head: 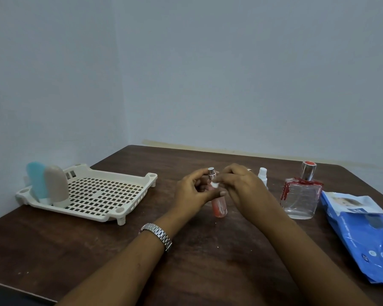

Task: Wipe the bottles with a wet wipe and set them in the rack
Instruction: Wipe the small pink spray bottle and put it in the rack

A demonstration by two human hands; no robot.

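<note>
While a small pink spray bottle (219,208) is gripped round its middle by the left hand (191,191), whose thumb is curled across its front, a wad of white wet wipe (215,184) is pinched by the right hand (241,186) and pressed against the bottle's neck, just under the silver spray head. The bottle is held roughly upright at the middle of the dark wooden table (208,261); whether its base touches the wood cannot be told. A cream rack (97,193) is seen well to the left, with a blue bottle (37,180) and a beige bottle (56,186) stood side by side, touching, at its left end. A small white bottle (263,175) is partly hidden behind the right hand, a square glass bottle (301,197) with red trim is stood just beyond it, and a blue wipe pack (363,230) is laid at the table's right edge. A metal watch (158,236) is worn on the left wrist.
</note>
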